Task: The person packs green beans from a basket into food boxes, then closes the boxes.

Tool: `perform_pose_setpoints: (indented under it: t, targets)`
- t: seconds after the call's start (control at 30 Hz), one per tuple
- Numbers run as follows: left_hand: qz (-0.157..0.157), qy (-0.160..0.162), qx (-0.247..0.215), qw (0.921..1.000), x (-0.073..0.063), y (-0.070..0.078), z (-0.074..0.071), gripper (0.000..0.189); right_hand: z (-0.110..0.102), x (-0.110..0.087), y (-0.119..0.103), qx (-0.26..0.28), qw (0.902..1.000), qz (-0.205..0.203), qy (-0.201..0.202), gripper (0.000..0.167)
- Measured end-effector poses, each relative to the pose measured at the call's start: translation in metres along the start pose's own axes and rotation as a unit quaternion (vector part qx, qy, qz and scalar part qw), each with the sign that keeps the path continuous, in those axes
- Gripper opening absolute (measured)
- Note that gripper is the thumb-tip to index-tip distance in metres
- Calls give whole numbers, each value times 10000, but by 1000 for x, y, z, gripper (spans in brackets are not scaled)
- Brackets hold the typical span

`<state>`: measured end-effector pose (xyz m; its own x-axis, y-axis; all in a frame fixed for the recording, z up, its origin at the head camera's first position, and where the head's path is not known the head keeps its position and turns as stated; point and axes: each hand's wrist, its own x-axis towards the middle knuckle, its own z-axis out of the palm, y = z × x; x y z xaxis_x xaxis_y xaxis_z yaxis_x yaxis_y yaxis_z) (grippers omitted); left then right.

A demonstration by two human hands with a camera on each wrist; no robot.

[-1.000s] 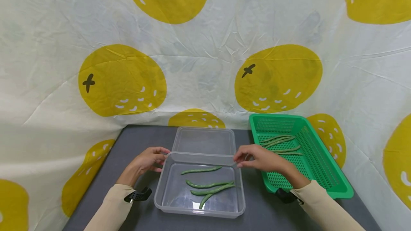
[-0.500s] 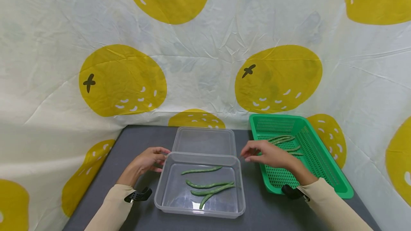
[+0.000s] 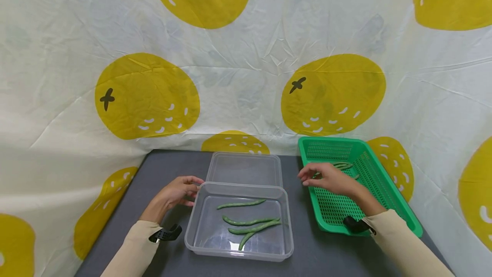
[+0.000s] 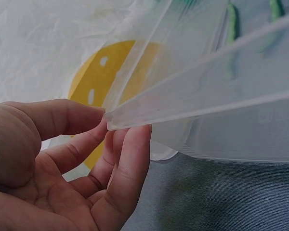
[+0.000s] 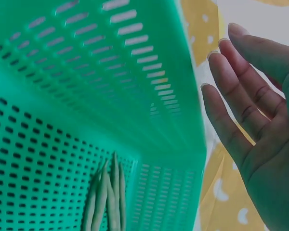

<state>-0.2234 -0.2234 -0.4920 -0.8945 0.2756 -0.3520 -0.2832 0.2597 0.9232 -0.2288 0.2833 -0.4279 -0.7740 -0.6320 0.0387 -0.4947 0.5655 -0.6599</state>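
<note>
My left hand [image 3: 177,192] pinches the back left rim corner of a clear plastic container [image 3: 207,225]; thumb and fingertips sit at the rim in the left wrist view. Several green beans [image 3: 253,228] lie on the container's floor. My right hand [image 3: 326,178], fingers slightly bent and holding nothing, hovers over the left side of a green basket [image 3: 369,208]. In the right wrist view the fingers [image 5: 226,77] are just outside the basket wall. More green beans [image 5: 111,202] lie inside the basket, partly hidden by the hand in the head view.
A clear flat lid [image 3: 246,168] lies on the dark table [image 3: 173,163] behind the container. A white cloth with yellow fruit print [image 3: 242,97] hangs behind the table. A strip of table separates the container from the basket.
My right hand has left the container's back right corner and moved right, up to the basket's left edge. My left hand and the container have stayed in place.
</note>
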Motion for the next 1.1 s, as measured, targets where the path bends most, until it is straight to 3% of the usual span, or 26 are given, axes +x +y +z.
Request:
perform_pose_setpoints:
  t: [0.5, 1.1]
  targets:
    - [-76, 11, 2, 10000, 0, 1, 0, 40, -18, -9, 31, 188, 9990, 399, 63, 23]
    - [-52, -58, 0, 10000, 2, -2, -2, 40, -33, -21, 70, -279, 9959, 863, 15, 23]
